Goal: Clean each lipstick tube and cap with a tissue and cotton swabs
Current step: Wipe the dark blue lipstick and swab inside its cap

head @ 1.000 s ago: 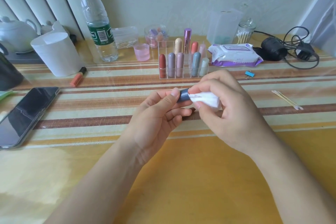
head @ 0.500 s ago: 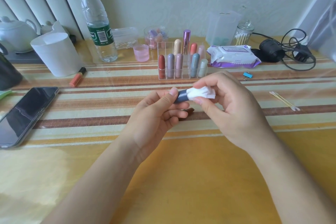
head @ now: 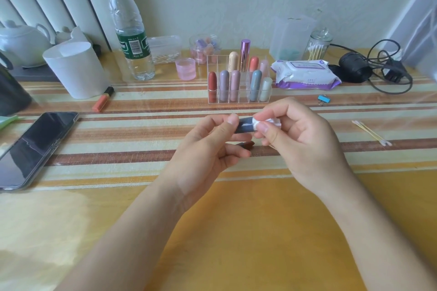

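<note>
Here, head view: blue-grey lipstick tube (head: 243, 127) held sideways above the striped cloth (head: 142, 130), mid-frame, just in front of the clear organiser (head: 214, 99); left end pinched btw thumb and fingertips of L hand (head: 208, 149), fingers curled round it; right end covered by a wad of white tissue (head: 269, 123), clamped on btw thumb and forefinger of R hand (head: 305, 146), other fingers curled in behind. Just below the tube, by the L fingertips, a dark red-brown lipstick piece (head: 246, 145); gripped or lying on the cloth, can't tell.

Inside the organiser, lipsticks (head: 224, 85) upright in two rows, assorted colours; tall metallic purple one (head: 244, 54) at the back. Right of it, wipes pack (head: 305, 74), white and purple; small blue clip (head: 323, 99) in front of the pack. Far right on the cloth, cotton swabs (head: 371, 133) lying loose, well apart from R hand. Back right, glass jar (head: 316, 47) w/ more swabs; black cable (head: 383, 71) coiled beside it. Left side: phone (head: 35, 146) screen up; white cup (head: 75, 71); orange tube (head: 102, 100) lying just beside the cup; water bottle (head: 132, 38) upright behind; little pink cup (head: 186, 68) near the organiser.
</note>
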